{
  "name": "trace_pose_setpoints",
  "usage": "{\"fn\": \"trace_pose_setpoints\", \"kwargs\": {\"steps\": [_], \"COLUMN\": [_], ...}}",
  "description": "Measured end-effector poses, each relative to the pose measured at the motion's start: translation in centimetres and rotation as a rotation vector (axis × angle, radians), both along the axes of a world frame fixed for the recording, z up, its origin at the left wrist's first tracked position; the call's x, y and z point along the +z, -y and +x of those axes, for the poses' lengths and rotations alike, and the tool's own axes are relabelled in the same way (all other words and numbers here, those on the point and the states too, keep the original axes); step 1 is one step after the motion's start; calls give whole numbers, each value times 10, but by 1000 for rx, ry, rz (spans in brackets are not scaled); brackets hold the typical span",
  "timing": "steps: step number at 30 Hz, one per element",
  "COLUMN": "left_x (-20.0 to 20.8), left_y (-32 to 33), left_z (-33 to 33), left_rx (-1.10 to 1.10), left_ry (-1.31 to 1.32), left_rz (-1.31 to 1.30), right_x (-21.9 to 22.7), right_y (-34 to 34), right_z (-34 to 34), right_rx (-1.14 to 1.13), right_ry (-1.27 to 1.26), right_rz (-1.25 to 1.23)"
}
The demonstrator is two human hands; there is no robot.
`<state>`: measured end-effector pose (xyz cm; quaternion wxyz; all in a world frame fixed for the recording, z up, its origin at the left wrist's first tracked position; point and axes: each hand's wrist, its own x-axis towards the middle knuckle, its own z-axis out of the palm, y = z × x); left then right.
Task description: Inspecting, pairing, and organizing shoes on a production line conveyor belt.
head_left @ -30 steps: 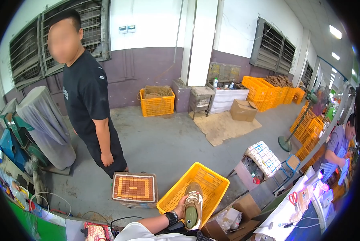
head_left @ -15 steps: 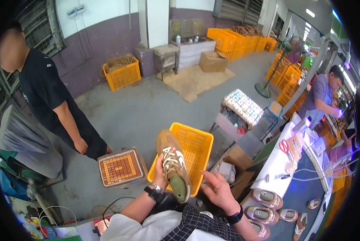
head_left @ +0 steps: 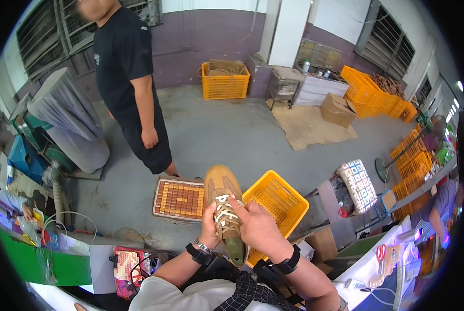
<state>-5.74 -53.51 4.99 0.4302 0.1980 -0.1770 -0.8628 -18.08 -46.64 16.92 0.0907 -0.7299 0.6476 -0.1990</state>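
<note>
A tan-brown sneaker (head_left: 221, 180) with white laces and a green insole is held up in front of me, toe pointing away. My left hand (head_left: 209, 229) is closed around its left side. On the right side, my right hand (head_left: 260, 228) is closed on the shoe, its fingers at the laces and tongue; the exact grip of its fingertips is partly hidden. Behind the shoe and to its right stands a yellow plastic crate (head_left: 278, 199) on the floor.
A stool with a wooden-tile mat (head_left: 177, 199) stands left of the crate. Beyond it a person in dark clothes (head_left: 126, 78) stands. At right are a patterned-top stool (head_left: 357, 186) and a white bench (head_left: 366, 262) with red scissors (head_left: 380, 253). A green-sided table (head_left: 45, 264) is at left.
My right hand has come from beside the sneaker onto its laces. My view has swung left, so the shoes on the right-hand bench are out of sight.
</note>
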Motion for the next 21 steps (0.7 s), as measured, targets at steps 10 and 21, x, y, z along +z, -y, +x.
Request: {"fn": "trace_pose_setpoints", "kwargs": {"steps": [10,21], "left_x": [-2,-18], "left_y": [4,5], "left_z": [10,-1], "left_rx": [143,74], "left_ry": [61,29], "left_rz": [47,84], "right_x": [3,-49], "right_y": [23,8], "right_z": [19,3], "right_rx": [25,-63], "right_ry": [-47,239], "right_rz": [116,-43]}}
